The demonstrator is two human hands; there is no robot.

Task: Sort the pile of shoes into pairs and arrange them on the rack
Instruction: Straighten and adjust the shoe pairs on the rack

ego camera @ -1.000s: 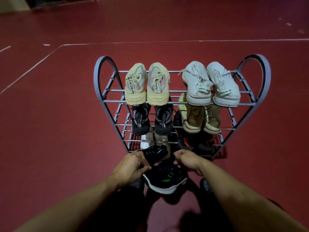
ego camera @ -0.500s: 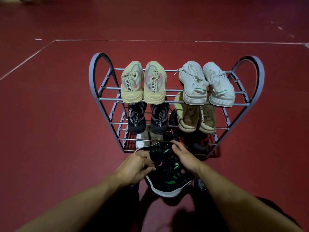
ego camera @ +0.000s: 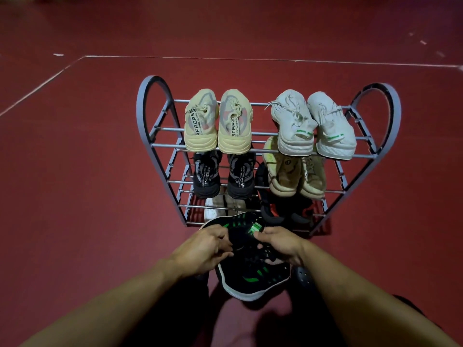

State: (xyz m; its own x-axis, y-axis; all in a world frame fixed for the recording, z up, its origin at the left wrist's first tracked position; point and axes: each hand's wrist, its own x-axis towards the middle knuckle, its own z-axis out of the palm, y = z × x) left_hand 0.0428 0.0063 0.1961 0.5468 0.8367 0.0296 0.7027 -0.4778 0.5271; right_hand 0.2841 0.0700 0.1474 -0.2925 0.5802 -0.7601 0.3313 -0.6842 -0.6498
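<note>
A grey metal shoe rack (ego camera: 144, 113) stands on the red floor. Its top shelf holds a cream pair (ego camera: 218, 123) and a white pair with green marks (ego camera: 313, 126). The middle shelf carries a black-grey pair (ego camera: 223, 176) and a tan pair (ego camera: 295, 174). On the lowest shelf I make out a pale shoe (ego camera: 215, 209) and dark red-black shoes (ego camera: 283, 209). In front of the rack, my left hand (ego camera: 203, 249) and my right hand (ego camera: 278, 244) grip two black shoes with green stripes: one (ego camera: 235, 226) raised toward the rack, one (ego camera: 253, 279) nearer me.
Dark clog-like shoes (ego camera: 304, 279) lie on the floor by my right wrist. White painted lines (ego camera: 250, 58) cross the red floor behind the rack. Bare red floor spreads to the left and right of the rack.
The right hand has shifted from reaching over the far shoe to gripping at its opening. The black-green shoes sit slightly lower in view; the view has tilted a little.
</note>
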